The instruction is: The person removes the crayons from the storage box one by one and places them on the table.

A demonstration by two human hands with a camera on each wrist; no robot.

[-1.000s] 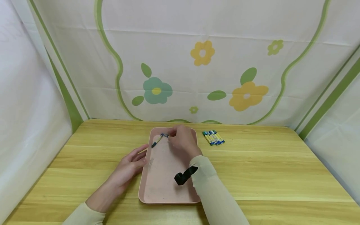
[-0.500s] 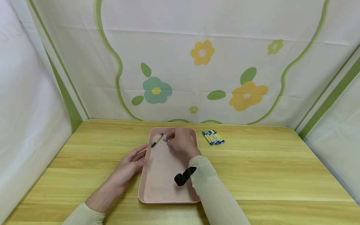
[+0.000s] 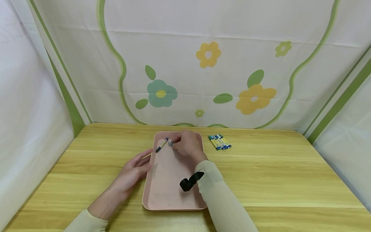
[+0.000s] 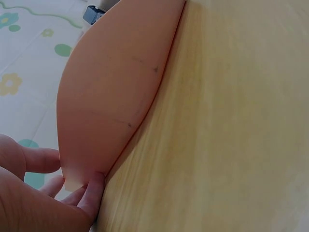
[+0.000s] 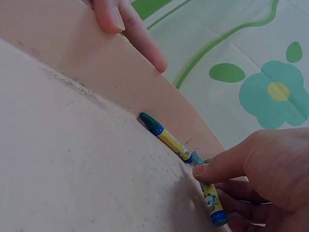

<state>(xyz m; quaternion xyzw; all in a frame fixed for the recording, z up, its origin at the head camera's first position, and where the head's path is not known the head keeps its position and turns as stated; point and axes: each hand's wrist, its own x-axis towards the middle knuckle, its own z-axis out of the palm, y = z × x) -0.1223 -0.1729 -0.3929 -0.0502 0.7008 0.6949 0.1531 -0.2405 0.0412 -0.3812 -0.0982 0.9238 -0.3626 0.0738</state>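
Note:
In the right wrist view my right hand (image 5: 270, 179) pinches a crayon (image 5: 210, 198) with a yellow wrapper, dark blue end and pale blue tip between thumb and fingers. It is at the far end of a pink tray (image 3: 171, 180). A dark green crayon (image 5: 169, 142) lies in the tray along its left wall, its blue end close beside the pale blue tip. My left hand (image 3: 136, 169) rests against the tray's left side with extended fingers. In the left wrist view its fingertips (image 4: 94, 188) touch the tray's outer wall.
Several crayons (image 3: 220, 141) lie side by side on the wooden table (image 3: 275, 174), right of the tray's far end. A white cloth with printed flowers (image 3: 185, 74) stands behind the table and along both sides. A black wrist mount (image 3: 189, 182) hangs over the tray.
My right hand has shifted the crayon slightly toward me, away from the end of the green one, and its pale tip now shows. The left hand and tray have stayed put.

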